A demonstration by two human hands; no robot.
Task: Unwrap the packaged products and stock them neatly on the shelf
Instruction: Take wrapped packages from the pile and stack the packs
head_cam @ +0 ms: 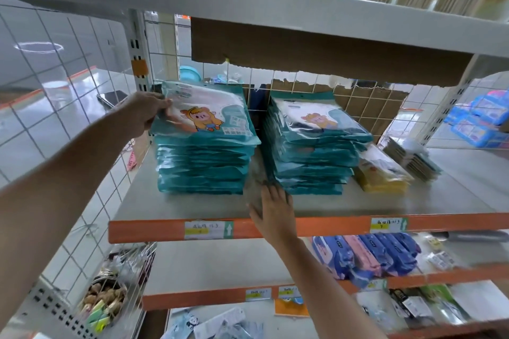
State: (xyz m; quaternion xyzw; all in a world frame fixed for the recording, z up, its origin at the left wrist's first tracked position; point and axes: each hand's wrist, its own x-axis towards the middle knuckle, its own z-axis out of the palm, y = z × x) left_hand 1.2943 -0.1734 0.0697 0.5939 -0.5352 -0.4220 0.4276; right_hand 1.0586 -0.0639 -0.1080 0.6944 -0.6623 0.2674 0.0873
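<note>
Because these teal packets (308,154) are looking light, floppy and slick, I am pinching the top packet (205,115) of the left stack (202,170) on the shelf (413,201) by its edge with my left hand (143,115), my right hand (271,212) lying flat and released.

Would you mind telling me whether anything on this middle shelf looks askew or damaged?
Yes, two things. The brown cardboard sheet at the back of the grey metal shelf is torn across, leaving ragged edges. The yellow flat packet appears to sit tilted against the right stack of teal packets rather than lying flat.
</note>
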